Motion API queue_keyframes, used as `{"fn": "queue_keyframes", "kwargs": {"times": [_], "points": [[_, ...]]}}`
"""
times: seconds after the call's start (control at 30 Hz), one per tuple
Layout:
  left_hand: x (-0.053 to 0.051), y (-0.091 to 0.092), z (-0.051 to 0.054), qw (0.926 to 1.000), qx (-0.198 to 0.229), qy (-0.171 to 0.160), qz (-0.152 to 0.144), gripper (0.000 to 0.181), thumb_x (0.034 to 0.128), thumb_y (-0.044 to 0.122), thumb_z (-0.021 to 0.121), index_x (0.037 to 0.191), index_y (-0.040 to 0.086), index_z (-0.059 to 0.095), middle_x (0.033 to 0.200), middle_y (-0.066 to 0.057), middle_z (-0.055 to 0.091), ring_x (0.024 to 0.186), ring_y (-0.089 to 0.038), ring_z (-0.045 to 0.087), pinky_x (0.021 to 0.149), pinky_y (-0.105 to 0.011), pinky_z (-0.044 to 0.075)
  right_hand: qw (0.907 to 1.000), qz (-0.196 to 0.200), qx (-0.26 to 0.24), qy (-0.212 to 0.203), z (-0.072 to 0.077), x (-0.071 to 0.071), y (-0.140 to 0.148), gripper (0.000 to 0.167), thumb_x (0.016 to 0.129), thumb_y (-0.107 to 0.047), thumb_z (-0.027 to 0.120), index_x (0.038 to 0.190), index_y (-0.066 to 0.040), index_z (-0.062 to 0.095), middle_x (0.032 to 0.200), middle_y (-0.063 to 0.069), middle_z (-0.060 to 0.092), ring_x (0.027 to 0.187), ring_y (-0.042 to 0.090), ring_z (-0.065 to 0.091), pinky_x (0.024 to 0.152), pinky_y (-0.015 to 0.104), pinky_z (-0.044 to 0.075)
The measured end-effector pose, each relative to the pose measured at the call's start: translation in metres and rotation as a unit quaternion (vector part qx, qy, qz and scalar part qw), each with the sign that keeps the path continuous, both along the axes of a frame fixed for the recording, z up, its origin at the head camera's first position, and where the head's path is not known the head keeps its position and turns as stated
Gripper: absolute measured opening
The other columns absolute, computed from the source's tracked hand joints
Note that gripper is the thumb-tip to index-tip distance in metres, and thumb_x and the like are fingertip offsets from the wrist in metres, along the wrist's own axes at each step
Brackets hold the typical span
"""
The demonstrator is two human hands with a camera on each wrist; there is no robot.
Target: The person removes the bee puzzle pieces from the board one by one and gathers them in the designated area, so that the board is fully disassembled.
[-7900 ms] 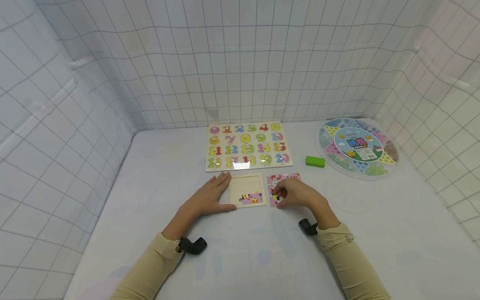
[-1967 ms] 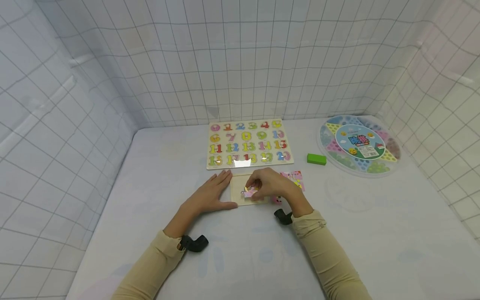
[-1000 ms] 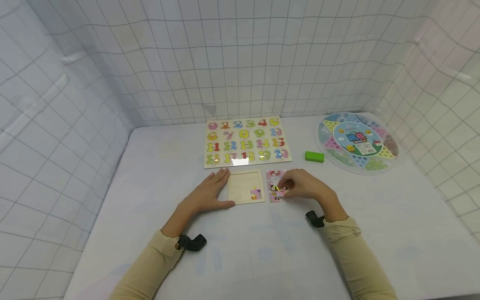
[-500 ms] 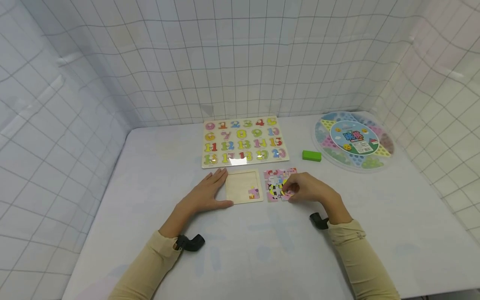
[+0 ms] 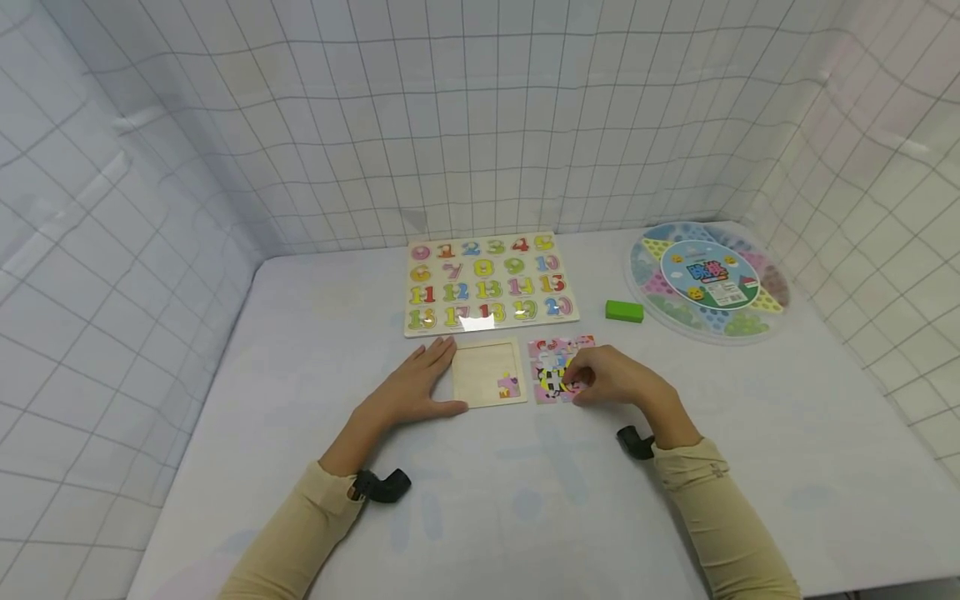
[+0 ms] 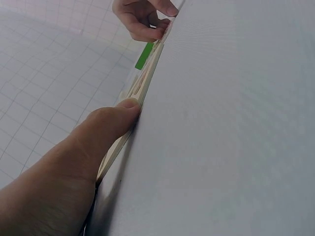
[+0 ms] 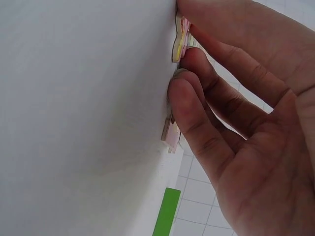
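Observation:
My left hand (image 5: pixel 408 392) lies with its fingers spread along the left side of a shallow wooden puzzle tray (image 5: pixel 480 343), thumb at the near left corner. One pink puzzle piece (image 5: pixel 508 386) sits in the tray's near right corner. Right of the tray, several pink and yellow pieces lie together as a jigsaw picture (image 5: pixel 546 367). At its near right part, my right hand (image 5: pixel 618 379) pinches a piece between thumb and curled fingers, mostly hidden. In the right wrist view, that hand's fingertips (image 7: pixel 184 96) are at the edge of the pieces, close to the table.
A board of coloured numbers (image 5: pixel 491 287) lies just behind the tray. A small green block (image 5: pixel 624 312) is behind the right hand, and a round Chinese checkers set (image 5: pixel 708 283) is at the back right. Grid-patterned cloth walls (image 5: pixel 480 125) enclose the white table.
The right hand went from the tray back to the jigsaw picture with a piece and set it down at the near edge. The tray's bottom row went from several pieces to one. The left hand stayed put.

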State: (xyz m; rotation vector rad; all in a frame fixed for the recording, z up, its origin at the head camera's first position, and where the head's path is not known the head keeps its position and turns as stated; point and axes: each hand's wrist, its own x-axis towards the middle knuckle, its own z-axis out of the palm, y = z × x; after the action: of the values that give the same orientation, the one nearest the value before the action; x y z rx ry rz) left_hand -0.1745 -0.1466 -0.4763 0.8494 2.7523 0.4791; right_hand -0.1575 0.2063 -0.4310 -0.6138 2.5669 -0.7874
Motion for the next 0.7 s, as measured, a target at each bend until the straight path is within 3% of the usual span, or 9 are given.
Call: {"fn": "queue_keyframes", "kwargs": {"times": [0.7], "points": [[0.0001,-0.0001,-0.0011,1.0000,0.000,0.005,-0.002,0.105,0.0822,0.065,0.062,0.156,0.005,0.017,0.164,-0.009,0.014,0.153,-0.025,0.012,0.125,-0.045,0.013,0.9999,-0.014,0.004,-0.007,0.0008,-0.0024,-0.0012,0.028,0.076,-0.017,0.083,0.101,-0.011,0.072,0.089,0.000,0.064,0.081,0.014,0.052,0.071,0.026,0.047]]}}
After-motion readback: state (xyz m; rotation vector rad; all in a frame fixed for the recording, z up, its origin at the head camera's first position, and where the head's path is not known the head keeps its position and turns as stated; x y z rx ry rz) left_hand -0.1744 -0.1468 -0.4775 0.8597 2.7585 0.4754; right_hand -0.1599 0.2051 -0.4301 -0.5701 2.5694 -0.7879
